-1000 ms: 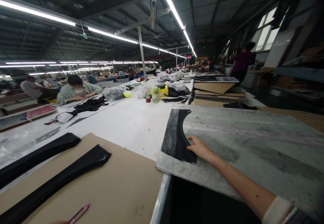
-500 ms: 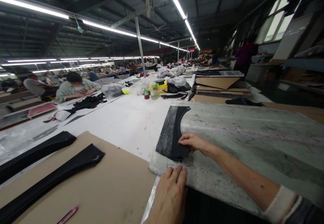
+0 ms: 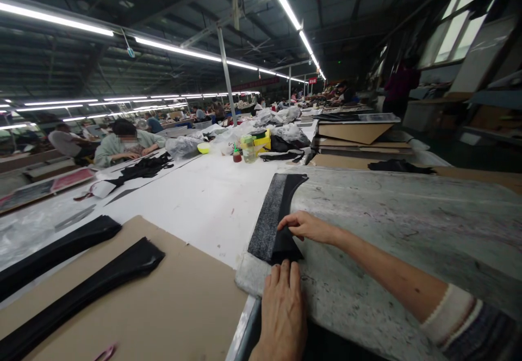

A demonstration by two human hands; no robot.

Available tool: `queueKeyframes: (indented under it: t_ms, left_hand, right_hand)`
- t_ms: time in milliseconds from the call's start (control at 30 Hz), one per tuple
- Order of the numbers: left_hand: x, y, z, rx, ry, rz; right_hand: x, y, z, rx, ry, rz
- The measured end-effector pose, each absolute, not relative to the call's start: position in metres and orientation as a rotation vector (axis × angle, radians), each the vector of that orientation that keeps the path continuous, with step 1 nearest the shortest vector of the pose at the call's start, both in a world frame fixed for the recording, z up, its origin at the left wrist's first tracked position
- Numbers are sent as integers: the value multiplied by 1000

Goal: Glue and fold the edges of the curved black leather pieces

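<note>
A black fabric piece (image 3: 267,222) with a speckled grey strip along its left side lies on the worn grey-green board (image 3: 387,214). My right hand (image 3: 310,226) is at the curved right edge of this piece, thumb and index finger closed on the cloth. Below it, the lower right part of the fabric looks folded over into a pointed corner. My left hand (image 3: 283,306) rests flat at the board's near edge, fingers stretched out, their tips touching the fabric's lower edge.
Two long black padded strips (image 3: 134,266) lie on brown cardboard (image 3: 183,296) at left, with a pinkish tool (image 3: 106,353) near the bottom. Beyond are a clear jar (image 3: 248,149), a yellow container (image 3: 263,141) and stacked cardboard (image 3: 354,131). A co-worker (image 3: 126,143) sits across the white table.
My right hand has moved slightly left with the fabric's edge, and the lower part is now folded over. My left hand has moved up to the fabric's lower edge.
</note>
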State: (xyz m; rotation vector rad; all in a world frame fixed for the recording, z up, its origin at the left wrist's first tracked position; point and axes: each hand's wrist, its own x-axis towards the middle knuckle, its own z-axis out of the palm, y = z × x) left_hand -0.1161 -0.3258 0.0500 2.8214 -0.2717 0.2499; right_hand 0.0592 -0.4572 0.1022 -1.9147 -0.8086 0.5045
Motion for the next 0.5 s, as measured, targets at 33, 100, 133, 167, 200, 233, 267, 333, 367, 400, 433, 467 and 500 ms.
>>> queueKeyframes:
  t_ms: [33, 100, 133, 167, 200, 233, 267, 333, 367, 400, 433, 467, 500]
  left_hand:
    - [-116, -327, 51, 2803, -268, 231]
    - [-115, -330, 53, 2776, -257, 213]
    - [-114, -330, 53, 2774, -243, 223]
    - [-112, -331, 53, 2779, -216, 251]
    - [-111, -331, 52, 2788, -187, 294]
    - [-109, -331, 51, 2799, -157, 338]
    - [-106, -331, 50, 2811, -121, 373]
    - [-101, -329, 47, 2832, -30, 385]
    - [-98, -328, 46, 2837, 12, 359]
    - [-96, -327, 45, 2840, 49, 324]
    - [-95, -326, 45, 2841, 77, 295]
    - [-94, -325, 45, 2843, 90, 275]
    - [-93, -324, 46, 2845, 88, 267]
  right_hand:
    - [62, -457, 104, -1933, -830, 476]
    - [67, -456, 111, -1963, -873, 384]
    - [70, -456, 114, -1976, -896, 328]
    - [71, -456, 118, -1984, -918, 273]
    - [73, -455, 121, -1990, -938, 227]
    - [73, -454, 124, -1991, -955, 193]
    - [73, -452, 125, -1989, -970, 171]
    - [74, -450, 127, -1973, -986, 152]
    - [75, -449, 128, -1964, -982, 147]
    - [77, -449, 128, -1954, -965, 141]
    - [80, -450, 129, -1944, -934, 133]
    - [85, -451, 131, -1934, -889, 126]
    - [92, -454, 133, -1924, -830, 118]
